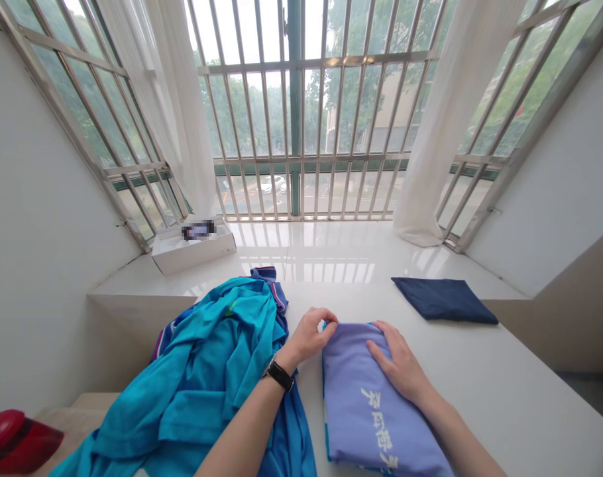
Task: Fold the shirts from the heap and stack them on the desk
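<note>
A lavender shirt (354, 397) with white lettering lies folded on the white tabletop, teal cloth showing along its left edge. My left hand (314, 331), with a black watch on the wrist, pinches the shirt's far left corner between thumb and fingers. Across its far right part my right hand (398, 361) rests flat, fingers spread. Left of my left forearm is a loose heap of teal clothing (217, 358), with darker blue, striped-edged cloth partly under it.
A folded navy garment (443, 299) lies at the right. On the sill stands a white box (195, 252) with a blurred-out item on it. White curtains (428, 132) hang before the barred window. A red object (18, 440) is at lower left.
</note>
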